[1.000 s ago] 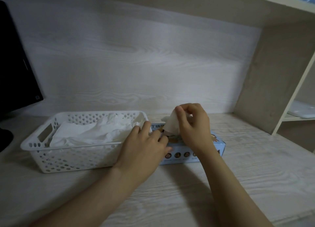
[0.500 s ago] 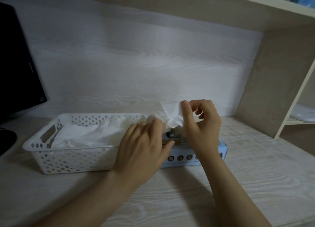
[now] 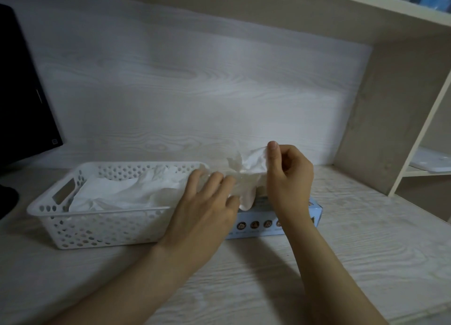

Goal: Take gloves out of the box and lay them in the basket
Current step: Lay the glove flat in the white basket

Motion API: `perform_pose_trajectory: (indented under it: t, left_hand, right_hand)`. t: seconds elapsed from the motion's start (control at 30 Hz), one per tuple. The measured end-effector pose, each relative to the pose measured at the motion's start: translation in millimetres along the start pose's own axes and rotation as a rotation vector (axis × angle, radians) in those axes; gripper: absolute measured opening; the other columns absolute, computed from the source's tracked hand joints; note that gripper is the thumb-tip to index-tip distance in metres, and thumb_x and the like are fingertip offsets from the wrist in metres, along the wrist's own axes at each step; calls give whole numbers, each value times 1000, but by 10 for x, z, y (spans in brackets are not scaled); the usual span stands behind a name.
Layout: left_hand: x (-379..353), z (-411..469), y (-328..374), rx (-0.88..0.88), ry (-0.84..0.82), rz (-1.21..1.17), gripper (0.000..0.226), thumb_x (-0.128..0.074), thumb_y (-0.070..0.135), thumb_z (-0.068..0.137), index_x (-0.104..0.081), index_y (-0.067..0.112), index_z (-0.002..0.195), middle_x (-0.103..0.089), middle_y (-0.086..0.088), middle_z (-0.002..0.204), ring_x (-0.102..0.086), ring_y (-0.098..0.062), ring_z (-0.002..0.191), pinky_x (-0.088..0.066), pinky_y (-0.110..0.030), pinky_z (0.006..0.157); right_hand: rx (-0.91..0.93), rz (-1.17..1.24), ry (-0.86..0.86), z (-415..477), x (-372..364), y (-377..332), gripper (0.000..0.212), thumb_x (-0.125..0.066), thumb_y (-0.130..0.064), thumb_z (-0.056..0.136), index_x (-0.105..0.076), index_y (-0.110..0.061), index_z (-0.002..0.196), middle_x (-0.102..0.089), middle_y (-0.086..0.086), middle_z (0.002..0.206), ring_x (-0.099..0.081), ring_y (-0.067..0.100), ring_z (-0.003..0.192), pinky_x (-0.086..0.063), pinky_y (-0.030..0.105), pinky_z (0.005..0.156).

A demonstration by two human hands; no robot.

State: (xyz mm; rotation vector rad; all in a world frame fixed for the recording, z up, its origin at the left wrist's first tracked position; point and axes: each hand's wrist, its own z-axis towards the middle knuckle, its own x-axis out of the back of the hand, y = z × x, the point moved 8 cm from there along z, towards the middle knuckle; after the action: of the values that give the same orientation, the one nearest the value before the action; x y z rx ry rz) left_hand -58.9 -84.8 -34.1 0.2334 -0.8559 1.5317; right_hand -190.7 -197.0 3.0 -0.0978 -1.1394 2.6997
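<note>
A thin white glove point(image 3: 249, 171) hangs above the light blue glove box point(image 3: 263, 223), which lies flat on the desk. My right hand point(image 3: 288, 176) pinches the glove's upper edge between thumb and fingers. My left hand point(image 3: 207, 210) rests over the box's left end with fingers spread, its fingertips touching the glove's lower part. To the left, touching the box, stands the white perforated basket point(image 3: 97, 224), holding several white gloves point(image 3: 127, 193) laid flat. My hands hide the box's opening.
A dark monitor point(image 3: 22, 93) and its base stand at the far left. A shelf unit's upright panel point(image 3: 380, 120) rises at the right, with a white object point(image 3: 432, 162) on its low shelf. Bare wooden desk point(image 3: 244, 276) lies in front of the box.
My right hand has lifted the glove up and out of the box and carried it slightly right. My left hand has shifted up along the box toward the glove.
</note>
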Motion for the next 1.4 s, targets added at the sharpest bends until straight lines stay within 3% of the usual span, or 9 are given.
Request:
perform_pose_trajectory:
  t: [0.2, 0.47, 0.63, 0.73, 0.9, 1.03, 1.1, 1.17, 1.4]
  left_hand:
    - [-86, -4, 99, -46, -98, -24, 29, -56, 27, 102, -53, 19, 129, -65, 2, 98, -60, -28, 97, -27, -60, 117]
    - [-89, 20, 136, -68, -146, -12, 46, -64, 20, 86, -60, 15, 131, -66, -6, 98, -59, -35, 99, -34, -65, 108]
    - [247, 60, 6, 35, 110, -172, 26, -52, 33, 104, -68, 14, 97, -65, -6, 102, -57, -32, 98, -45, -48, 94]
    - [483, 45, -184, 149, 292, -246, 22, -64, 32, 99, -61, 11, 96, -60, -7, 98, -56, -29, 89, -49, -45, 77]
    - [405, 7, -441, 304, 278, -519, 47, -64, 40, 102, -54, 13, 139, -60, -2, 133, -60, -19, 116, -48, -35, 99]
    - [341, -27, -548, 398, 290, -715, 18, -60, 29, 105, -67, 19, 119, -68, 10, 107, -61, -11, 99, -46, -27, 88]
    - [346, -39, -607, 446, 306, -772, 6, -66, 18, 102, -69, 18, 108, -68, 12, 96, -63, -9, 89, -47, -23, 78]
    - [374, -44, -668, 490, 322, -808, 6, -68, 11, 99, -69, 16, 102, -67, 13, 90, -63, -5, 84, -45, -13, 71]
    - [422, -72, -802, 551, 377, -908, 20, -82, 28, 88, -69, 17, 98, -70, 13, 88, -67, -7, 84, -50, -15, 69]
  right_hand:
    - [5, 26, 141, 3, 146, -35, 34, -60, -38, 108, -70, -15, 85, -61, -5, 63, -52, 4, 57, -40, 18, 56]
    - [148, 84, 230, -74, 207, -283, 25, -47, -28, 113, -56, -13, 95, -43, -7, 58, -34, 8, 46, -28, 25, 47]
    - [220, 7, 207, -130, 182, -360, 27, -66, -29, 104, -67, -14, 81, -52, -4, 51, -46, 16, 45, -35, 31, 47]
    - [154, 8, 85, -129, 74, -338, 26, -74, -29, 98, -72, -20, 73, -53, -2, 44, -46, 12, 41, -37, 28, 50]
    - [-9, 215, -288, -180, -192, -326, 34, -72, -31, 101, -77, -10, 76, -57, 10, 45, -47, 17, 37, -39, 29, 47]
    - [-101, 396, -606, -267, -370, -362, 49, -67, -53, 98, -78, -5, 101, -67, 37, 87, -67, 51, 79, -55, 64, 73]
    - [-138, 421, -746, -344, -447, -386, 46, -78, -43, 88, -68, -20, 127, -69, 35, 102, -71, 47, 96, -59, 61, 89]
    - [-157, 389, -835, -401, -494, -349, 57, -82, -19, 86, -55, -25, 135, -63, 38, 102, -65, 43, 82, -57, 53, 75]
    - [-328, 534, -813, -392, -547, -284, 20, -53, -13, 77, -68, -2, 85, -63, 19, 81, -58, 27, 75, -42, 34, 68]
